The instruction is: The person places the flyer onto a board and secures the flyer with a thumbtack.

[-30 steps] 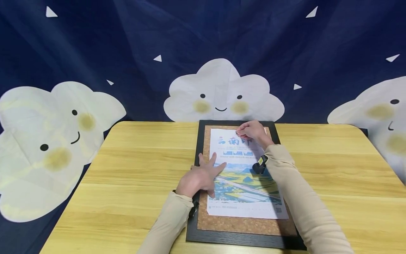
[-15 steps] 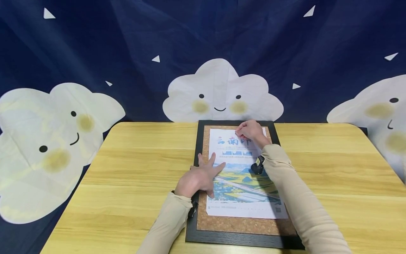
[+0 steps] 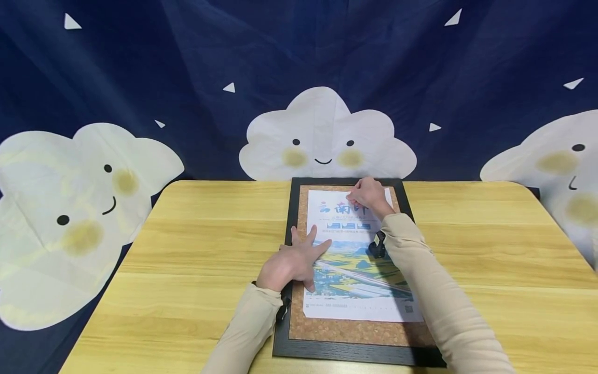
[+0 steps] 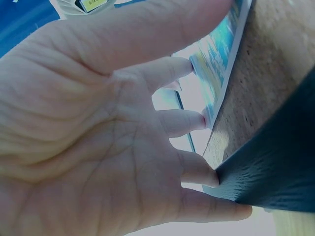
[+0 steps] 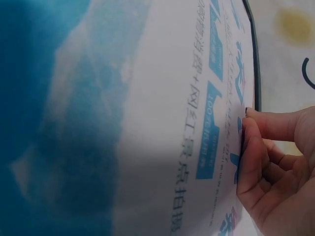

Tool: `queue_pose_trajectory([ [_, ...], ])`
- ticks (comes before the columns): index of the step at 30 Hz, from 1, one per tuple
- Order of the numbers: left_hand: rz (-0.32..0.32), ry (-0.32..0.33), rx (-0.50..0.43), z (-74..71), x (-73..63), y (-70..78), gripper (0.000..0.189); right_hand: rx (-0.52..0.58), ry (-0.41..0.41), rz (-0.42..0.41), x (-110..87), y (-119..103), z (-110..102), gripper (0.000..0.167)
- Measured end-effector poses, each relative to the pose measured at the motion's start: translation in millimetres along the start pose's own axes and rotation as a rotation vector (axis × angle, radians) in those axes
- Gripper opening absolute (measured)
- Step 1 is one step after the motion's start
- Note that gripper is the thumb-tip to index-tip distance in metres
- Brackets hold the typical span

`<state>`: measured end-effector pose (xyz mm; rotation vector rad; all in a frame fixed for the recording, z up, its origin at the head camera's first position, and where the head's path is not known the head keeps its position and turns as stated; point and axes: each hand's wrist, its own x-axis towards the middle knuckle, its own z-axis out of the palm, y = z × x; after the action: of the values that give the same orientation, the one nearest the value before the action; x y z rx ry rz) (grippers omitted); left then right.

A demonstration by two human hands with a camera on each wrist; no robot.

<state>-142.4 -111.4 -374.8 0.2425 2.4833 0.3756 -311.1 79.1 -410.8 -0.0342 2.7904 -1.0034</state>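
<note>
A printed poster (image 3: 357, 270) with blue lettering and a landscape picture lies on a cork board (image 3: 345, 331) in a black frame. My left hand (image 3: 294, 264) rests with spread fingers across the board's left side; in the left wrist view, two fingertips touch the poster and others reach the black frame (image 4: 275, 162). At the poster's top edge, my right hand (image 3: 369, 193) pinches a small dark thumbtack-like piece (image 5: 246, 111) between thumb and forefinger against the paper. Fingers hide most of that piece, so its exact form is unclear.
The board lies on a light wooden table (image 3: 201, 244), its top near the far edge. Behind hangs a dark blue cloth (image 3: 210, 52) with white clouds. A small black wrist camera (image 3: 377, 245) on the right wrist sits above the poster.
The right hand stays at the poster's top edge, its wrist and fingers turned slightly. The dark piece is now more covered in the head view. The left hand keeps its place.
</note>
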Motion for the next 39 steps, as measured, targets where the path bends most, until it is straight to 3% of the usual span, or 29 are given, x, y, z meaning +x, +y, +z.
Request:
queue_pose_trajectory([
  [4, 0.001, -0.002, -0.006, -0.7, -0.1, -1.3, 0.108, 0.003, 0.016, -0.006, -0.9, -1.1, 2.8, 0.015],
  [8, -0.001, 0.001, -0.007, -1.7, 0.1, -3.3, 0.107, 0.002, 0.027, -0.061, -1.5, 1.0, 5.6, 0.019],
  [13, 0.002, 0.000, 0.019, -1.5, 0.0, -4.2, 0.104, 0.074, -0.025, -0.140, -7.8, 8.5, 1.7, 0.022],
  [17, 0.010, 0.006, 0.077, -0.7, 1.3, -2.0, 0.100, 0.175, -0.036, -0.174, -21.5, 15.6, -10.1, 0.028],
  [23, 0.032, 0.074, 0.091, -1.5, 7.4, -1.2, 0.076, 0.216, 0.049, -0.260, -54.0, 28.1, -32.1, 0.038],
  [27, 0.055, 0.189, 0.077, -2.2, 13.7, -4.0, 0.065, 0.163, 0.123, -0.313, -76.8, 39.2, -40.8, 0.042],
  [34, 0.067, 0.552, 0.211, -6.2, 25.0, -10.6, 0.062, 0.003, 0.193, -0.427, -106.2, 61.2, -46.5, 0.052],
  [39, 0.064, 0.663, 0.235, -9.1, 28.9, -16.2, 0.066, -0.120, 0.238, -0.432, -119.5, 71.1, -52.8, 0.065],
])
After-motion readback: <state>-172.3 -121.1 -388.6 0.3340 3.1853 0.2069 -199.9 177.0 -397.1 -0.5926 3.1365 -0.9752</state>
